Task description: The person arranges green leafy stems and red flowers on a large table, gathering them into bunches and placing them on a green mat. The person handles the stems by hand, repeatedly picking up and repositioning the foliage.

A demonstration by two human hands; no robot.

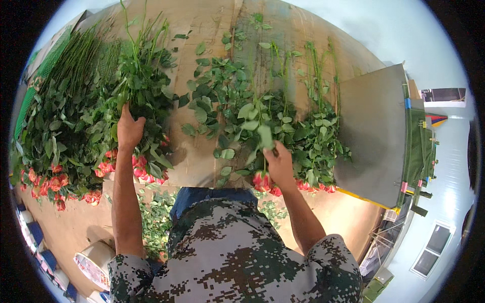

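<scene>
My left hand (pixel 130 130) reaches into a leafy heap of roses (pixel 139 83) on the left half of the table. Its thumb and one finger are stretched apart; leaves hide the other fingertips. Long green stems rise beyond that hand, and red-pink blooms (pixel 139 162) hang near the table's front edge beside the forearm. On the right, my right hand (pixel 280 162) is closed on a rose (pixel 261 181) just above its pink-red bloom, among the leaves. A blurred leaf (pixel 265 136) shows at its fingertips. More roses (pixel 318 169) lie right of this hand, blooms toward me.
The brown table (pixel 189 156) carries loose leaves in its middle. Green netting (pixel 45 76) lies under the far-left roses (pixel 50 121). A grey board (pixel 371 134) borders the right side. Below are fallen leaves (pixel 154 214) on the floor and a white tub (pixel 96 262).
</scene>
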